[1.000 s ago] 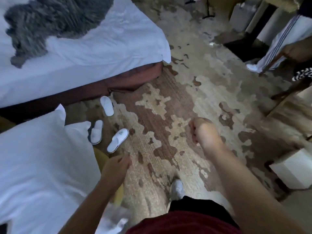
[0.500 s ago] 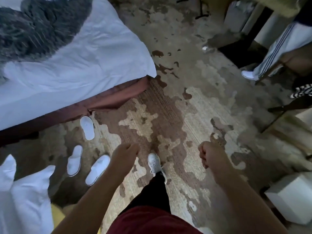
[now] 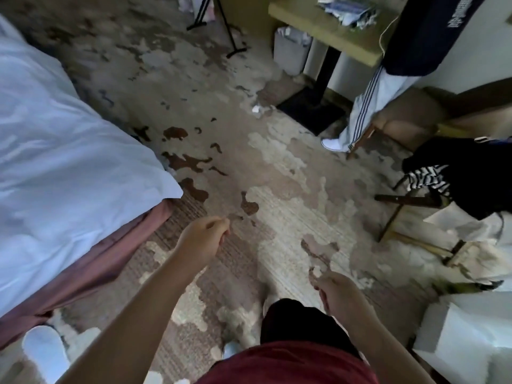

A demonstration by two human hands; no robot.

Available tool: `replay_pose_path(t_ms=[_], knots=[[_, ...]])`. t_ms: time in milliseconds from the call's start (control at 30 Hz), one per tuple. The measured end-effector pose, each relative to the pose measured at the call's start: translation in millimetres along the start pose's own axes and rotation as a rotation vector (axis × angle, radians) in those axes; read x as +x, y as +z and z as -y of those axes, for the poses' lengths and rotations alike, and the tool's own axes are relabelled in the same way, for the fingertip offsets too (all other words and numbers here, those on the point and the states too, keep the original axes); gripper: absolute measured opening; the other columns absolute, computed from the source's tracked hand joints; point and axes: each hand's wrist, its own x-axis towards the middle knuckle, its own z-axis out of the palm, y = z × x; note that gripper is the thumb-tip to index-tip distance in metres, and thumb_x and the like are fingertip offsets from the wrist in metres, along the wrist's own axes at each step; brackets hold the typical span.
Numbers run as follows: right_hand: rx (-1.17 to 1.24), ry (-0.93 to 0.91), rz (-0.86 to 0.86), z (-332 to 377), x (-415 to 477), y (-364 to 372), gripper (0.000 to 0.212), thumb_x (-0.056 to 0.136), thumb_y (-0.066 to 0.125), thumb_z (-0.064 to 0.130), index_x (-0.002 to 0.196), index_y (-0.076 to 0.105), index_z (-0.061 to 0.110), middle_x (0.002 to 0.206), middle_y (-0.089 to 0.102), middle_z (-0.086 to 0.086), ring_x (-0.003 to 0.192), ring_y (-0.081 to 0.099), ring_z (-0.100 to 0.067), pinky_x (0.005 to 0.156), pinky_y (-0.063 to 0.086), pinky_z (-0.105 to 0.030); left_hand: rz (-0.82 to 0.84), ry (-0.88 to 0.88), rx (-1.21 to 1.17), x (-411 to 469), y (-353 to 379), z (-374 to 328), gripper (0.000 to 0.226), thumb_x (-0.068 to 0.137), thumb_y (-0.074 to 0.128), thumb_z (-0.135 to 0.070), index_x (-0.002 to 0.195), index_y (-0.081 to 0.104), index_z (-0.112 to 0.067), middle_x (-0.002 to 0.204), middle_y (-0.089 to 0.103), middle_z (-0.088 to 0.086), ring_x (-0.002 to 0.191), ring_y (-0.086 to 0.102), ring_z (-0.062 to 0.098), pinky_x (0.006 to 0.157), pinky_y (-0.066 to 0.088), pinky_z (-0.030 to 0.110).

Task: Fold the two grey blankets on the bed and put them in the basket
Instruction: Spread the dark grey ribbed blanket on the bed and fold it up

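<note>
The bed (image 3: 55,167) with its white sheet and a mauve skirt fills the left side; its corner points toward the middle of the floor. No grey blanket and no basket are in view. My left hand (image 3: 203,239) hangs over the patterned carpet just right of the bed's corner, fingers curled with nothing in them. My right hand (image 3: 336,293) is lower and to the right, above my leg, also curled and holding nothing.
A white slipper (image 3: 45,351) lies by the bed's skirt at bottom left. A white box (image 3: 465,339) stands at bottom right. A chair (image 3: 432,206) draped with dark clothes is on the right. Another person's leg (image 3: 360,117) stands by a desk (image 3: 327,29) at the back.
The view has swung right along the bed: the grey blanket, the pillow and two slippers have left the frame. Both hands stay curled and empty as I walk.
</note>
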Motion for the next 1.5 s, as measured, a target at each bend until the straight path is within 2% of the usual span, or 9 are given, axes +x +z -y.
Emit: replay_pose_path(t_ms=[200,367,633,767,900,1033,1200,1300,1500], knots=[[-0.068,-0.053,0.115,153,146,53,0.028,0.087,0.055,0.01,0.059,0.052,0.009,0.049,0.047,-0.001,0.047,0.043,-0.017,0.057,0.035,-0.033,-0.104,-0.226,-0.015,112,-85,39,0.042,0.093,0.05,-0.023,0.051,0.044,-0.02,0.048,0.039,-0.001,0.043,0.036,0.014,0.053,0.031,0.029],[-0.264,-0.178,0.391,328,275,138,0.027,0.09,0.051,0.009,0.063,0.049,0.01,0.059,0.047,-0.007,0.053,0.043,-0.021,0.059,0.037,-0.035,-0.414,-0.481,-0.202,184,-170,61,0.036,0.091,0.054,-0.01,0.055,0.048,-0.014,0.045,0.042,-0.006,0.046,0.036,0.014,0.051,0.028,0.026],[-0.444,-0.543,0.606,610,352,264,0.023,0.089,0.048,0.015,0.066,0.049,0.013,0.054,0.045,-0.002,0.051,0.042,-0.016,0.051,0.034,-0.027,-0.718,-0.656,-0.434,276,-280,50,0.033,0.091,0.052,-0.01,0.059,0.054,-0.009,0.055,0.05,0.003,0.054,0.045,0.018,0.056,0.034,0.028],[-0.535,-0.516,0.648,670,398,313,0.024,0.09,0.049,0.015,0.066,0.051,0.013,0.054,0.047,0.001,0.053,0.043,-0.014,0.054,0.036,-0.03,-0.728,-0.727,-0.52,361,-329,58,0.035,0.089,0.054,-0.017,0.054,0.054,-0.015,0.049,0.052,-0.004,0.05,0.047,0.016,0.055,0.035,0.027],[-0.667,-0.395,0.586,706,456,337,0.024,0.09,0.052,0.014,0.066,0.055,0.013,0.058,0.049,0.0,0.054,0.045,-0.012,0.056,0.037,-0.029,-0.651,-0.632,-0.621,475,-421,54,0.034,0.089,0.055,-0.017,0.055,0.053,-0.015,0.05,0.05,-0.002,0.047,0.045,0.015,0.055,0.035,0.025],[-0.732,-0.3,0.529,767,493,368,0.021,0.089,0.052,0.01,0.068,0.052,0.009,0.053,0.051,0.001,0.052,0.044,-0.013,0.052,0.036,-0.028,-0.782,-0.467,-0.571,554,-552,17,0.029,0.088,0.054,-0.021,0.06,0.056,-0.015,0.059,0.054,0.001,0.058,0.05,0.02,0.062,0.04,0.029],[-0.909,-0.374,0.67,857,511,468,0.025,0.091,0.05,0.01,0.066,0.056,0.011,0.054,0.05,0.0,0.047,0.047,-0.011,0.048,0.037,-0.022,-0.937,-0.367,-0.602,575,-676,8,0.032,0.088,0.052,-0.031,0.057,0.057,-0.025,0.055,0.054,-0.012,0.054,0.052,0.008,0.058,0.043,0.023],[-0.998,-0.481,0.746,911,530,558,0.029,0.087,0.051,0.011,0.058,0.053,0.014,0.052,0.049,-0.003,0.048,0.048,-0.017,0.054,0.039,-0.028,-1.065,-0.515,-0.664,564,-706,55,0.031,0.085,0.053,-0.032,0.054,0.056,-0.026,0.051,0.054,-0.012,0.05,0.05,0.005,0.053,0.039,0.02],[-1.335,-0.728,0.999,979,545,780,0.027,0.085,0.047,0.009,0.058,0.053,0.008,0.053,0.054,-0.01,0.055,0.054,-0.027,0.058,0.043,-0.039,-1.32,-0.999,-0.971,562,-683,149,0.034,0.092,0.054,-0.016,0.058,0.055,-0.016,0.059,0.053,0.003,0.062,0.05,0.024,0.065,0.04,0.031]])
